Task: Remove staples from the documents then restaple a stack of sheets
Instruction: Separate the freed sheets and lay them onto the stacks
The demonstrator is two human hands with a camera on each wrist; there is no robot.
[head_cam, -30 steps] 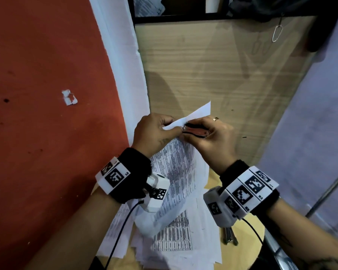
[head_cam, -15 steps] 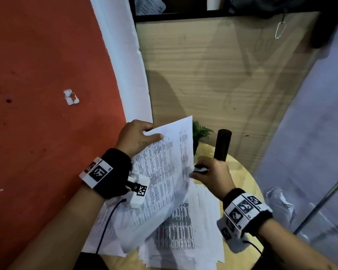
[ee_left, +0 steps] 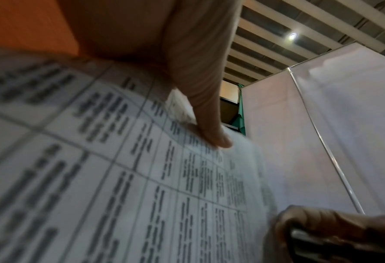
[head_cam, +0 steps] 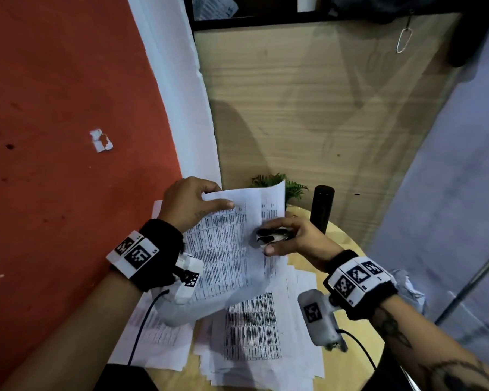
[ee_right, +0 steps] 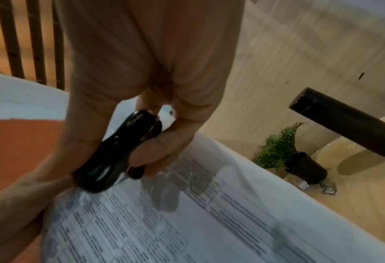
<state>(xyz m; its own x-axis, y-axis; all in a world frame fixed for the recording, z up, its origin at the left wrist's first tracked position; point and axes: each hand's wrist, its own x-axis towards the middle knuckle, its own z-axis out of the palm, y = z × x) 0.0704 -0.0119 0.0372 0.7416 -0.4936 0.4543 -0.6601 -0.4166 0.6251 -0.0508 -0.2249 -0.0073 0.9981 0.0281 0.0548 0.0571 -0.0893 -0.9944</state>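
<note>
Holding the sheet [head_cam: 232, 244] up by its corner, left hand [head_cam: 189, 201] pinches it; right hand [head_cam: 291, 238] now grips a black stapler [ee_right: 119, 149] over it, so restapling looks next.

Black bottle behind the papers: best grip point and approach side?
Probably the black bottle by its upper body, from the right. It stands upright, a slim plain cylinder, on the round table. The held sheet, both hands and the small potted plant crowd its left and near sides.
</note>
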